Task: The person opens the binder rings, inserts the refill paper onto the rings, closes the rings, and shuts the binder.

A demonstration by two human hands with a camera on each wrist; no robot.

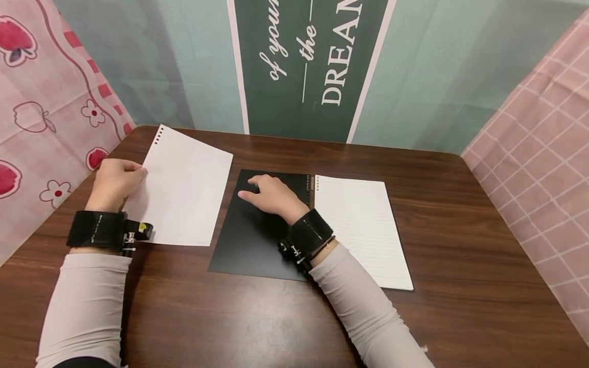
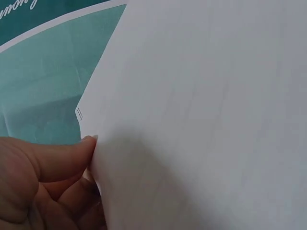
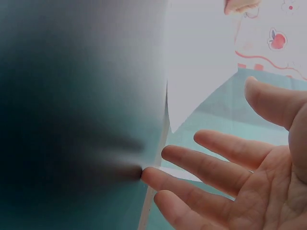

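Observation:
A loose white sheet with punched holes along its left edge is pinched at that edge by my left hand. The left wrist view has the thumb on the near face of the sheet, fingers curled behind. My right hand, fingers spread and fairly straight, is over the black cover of an opened spiral notebook. In the right wrist view a fingertip of the right hand meets the dark glossy cover. Right of the binding lies the notebook's lined white page.
The brown wooden table carries everything. Behind it hangs a teal cloth with a dark green lettered panel. A pink fruit-print cloth borders the left, a pink checked one the right.

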